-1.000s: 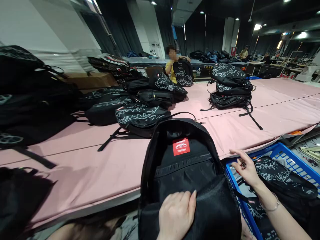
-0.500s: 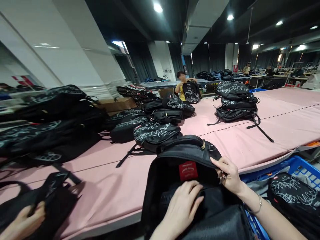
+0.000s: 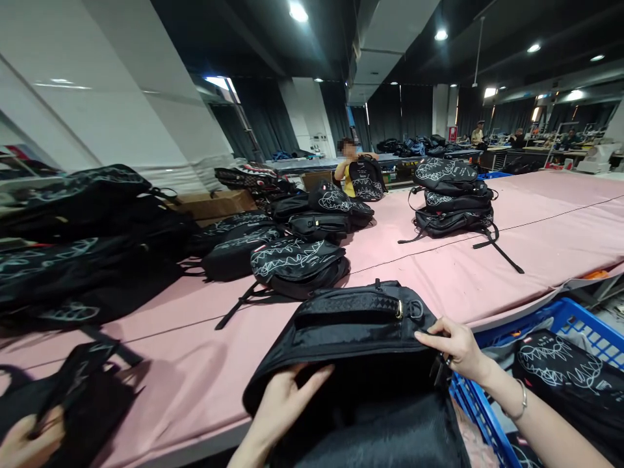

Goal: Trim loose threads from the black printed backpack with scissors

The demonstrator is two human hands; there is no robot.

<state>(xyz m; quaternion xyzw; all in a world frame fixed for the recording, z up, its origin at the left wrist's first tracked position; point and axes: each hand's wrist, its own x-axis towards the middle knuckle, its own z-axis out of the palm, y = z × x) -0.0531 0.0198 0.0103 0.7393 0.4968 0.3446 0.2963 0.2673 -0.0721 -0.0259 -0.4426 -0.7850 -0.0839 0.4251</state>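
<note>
Black backpack [image 3: 351,338]: gaping at lower centre.
Left hand [image 3: 291,398]: I'm reaching under its rim [image 3: 351,357]; grip, I can't tell.
Right hand [image 3: 452,348]: I'm pinching the rim, apart from my left.
Slip: rim could be springing loose if I'm pinching lightly.
Backpack stack [image 3: 451,198]: resting upper right.

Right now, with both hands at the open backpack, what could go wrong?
The open black backpack seems to extend beyond the pink-covered table; its support is hidden, so it might slip. The left hand reaches under the top panel, fingertips partly hidden, and could catch inside. The silver bracelet behind the right hand might snag on the blue crate.
</note>
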